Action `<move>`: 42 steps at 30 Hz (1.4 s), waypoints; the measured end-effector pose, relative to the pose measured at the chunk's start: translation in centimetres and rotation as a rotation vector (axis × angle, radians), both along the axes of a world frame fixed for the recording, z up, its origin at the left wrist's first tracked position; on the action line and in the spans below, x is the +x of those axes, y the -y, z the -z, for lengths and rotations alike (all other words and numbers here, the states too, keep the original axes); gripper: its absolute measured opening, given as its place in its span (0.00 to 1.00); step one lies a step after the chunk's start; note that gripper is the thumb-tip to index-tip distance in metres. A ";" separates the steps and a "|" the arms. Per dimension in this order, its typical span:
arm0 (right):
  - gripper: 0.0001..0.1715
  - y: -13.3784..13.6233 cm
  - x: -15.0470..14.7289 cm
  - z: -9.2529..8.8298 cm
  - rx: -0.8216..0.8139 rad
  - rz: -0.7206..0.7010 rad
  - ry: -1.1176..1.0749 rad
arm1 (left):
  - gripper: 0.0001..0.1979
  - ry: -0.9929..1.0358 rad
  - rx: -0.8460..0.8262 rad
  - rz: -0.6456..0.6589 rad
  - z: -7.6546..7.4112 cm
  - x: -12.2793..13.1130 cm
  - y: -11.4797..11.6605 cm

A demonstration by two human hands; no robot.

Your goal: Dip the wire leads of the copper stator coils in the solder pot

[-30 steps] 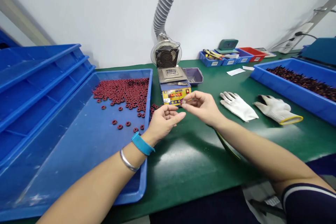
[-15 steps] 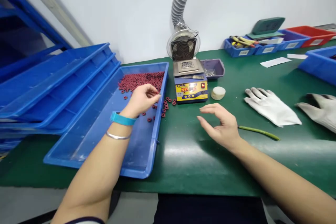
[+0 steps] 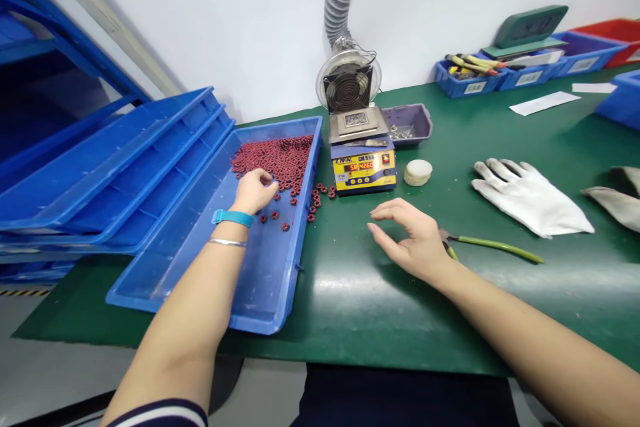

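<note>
- Left hand (image 3: 255, 190) has gone deeper into the tray (image 3: 200, 260) than half a second ago, and now sits at the near edge of the heap of rings (image 3: 277, 155).
- Its fingers curl down onto the red rings. The tips are hidden by the knuckles, so I cannot tell whether they pinch one.
- The rings lie piled in the far end of the tray. A few loose ones lie just beside the hand, and some have spilled over the rim onto the mat (image 3: 350, 293).
- Right hand (image 3: 413, 240) has hardly shifted. It hovers low over the mat, palm down, fingers loosely spread and holding nothing.
- A green-handled tool (image 3: 493, 245) lies just behind that hand, its head hidden by the wrist.
- The solder pot (image 3: 363, 163) stands just right of the tray, its red display too small to read surely.
- A pale disc (image 3: 417, 172) sits beside the pot.
- One white glove (image 3: 530, 197) lies flat to the right. A second glove (image 3: 615, 197) is cut off by the frame edge.
- Stacked trays (image 3: 100, 160) lean at the left, partly out of view.
</note>
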State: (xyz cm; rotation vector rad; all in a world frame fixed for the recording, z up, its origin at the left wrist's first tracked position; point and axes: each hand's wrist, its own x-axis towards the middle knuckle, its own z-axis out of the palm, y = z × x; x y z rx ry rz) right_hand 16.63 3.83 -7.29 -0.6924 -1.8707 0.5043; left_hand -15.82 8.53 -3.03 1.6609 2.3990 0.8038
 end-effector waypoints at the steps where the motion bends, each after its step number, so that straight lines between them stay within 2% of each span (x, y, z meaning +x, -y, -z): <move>1: 0.02 0.0 -0.4 0.4 -0.065 -0.021 0.030 | 0.05 0.002 0.071 0.029 -0.6 1.0 0.2; 5: 0.13 -0.1 -4.0 1.3 -0.348 -0.112 0.403 | 0.08 0.068 0.343 0.257 -2.5 5.3 1.6; 8: 0.19 -0.9 -8.2 1.1 -0.408 -0.058 0.639 | 0.10 0.114 0.405 0.322 -2.8 6.9 2.5; 12: 0.14 -2.2 -12.5 1.2 -0.433 0.048 0.637 | 0.11 0.158 0.400 0.297 -2.3 6.3 2.3; 15: 0.07 -2.6 -13.4 1.7 -0.435 0.071 0.534 | 0.10 0.165 0.373 0.286 -1.9 5.6 1.7; 17: 0.04 -2.5 -12.6 1.9 -0.537 0.013 0.361 | 0.10 0.200 0.360 0.289 -1.7 5.7 1.6; 19: 0.07 -2.3 -10.8 1.7 -0.767 -0.116 0.089 | 0.12 0.318 0.367 0.327 -1.7 6.5 1.8; 21: 0.12 -1.8 -8.4 1.1 -0.985 -0.271 -0.190 | 0.14 0.489 0.345 0.412 -1.8 7.9 2.5; 23: 0.18 -1.2 -5.8 0.2 -1.072 -0.372 -0.372 | 0.16 0.628 0.257 0.521 -2.0 9.5 3.5; 25: 0.21 -0.5 -3.7 -0.7 -1.051 -0.401 -0.459 | 0.19 0.655 0.126 0.636 -2.2 11.0 4.6; 29: 0.20 0.4 -1.8 -1.6 -0.969 -0.393 -0.501 | 0.23 0.477 -0.026 0.815 -2.2 13.0 6.4; 37: 0.22 1.2 -1.5 -1.3 -0.896 -0.383 -0.428 | 0.22 0.415 -0.062 0.878 -1.2 13.9 6.5; 40: 0.21 1.4 -1.2 -1.5 -0.889 -0.402 -0.417 | 0.22 0.357 -0.020 0.910 -1.3 14.2 6.6; 42: 0.21 1.5 -1.0 -1.6 -0.907 -0.421 -0.419 | 0.23 0.333 0.040 0.883 -1.7 14.2 6.7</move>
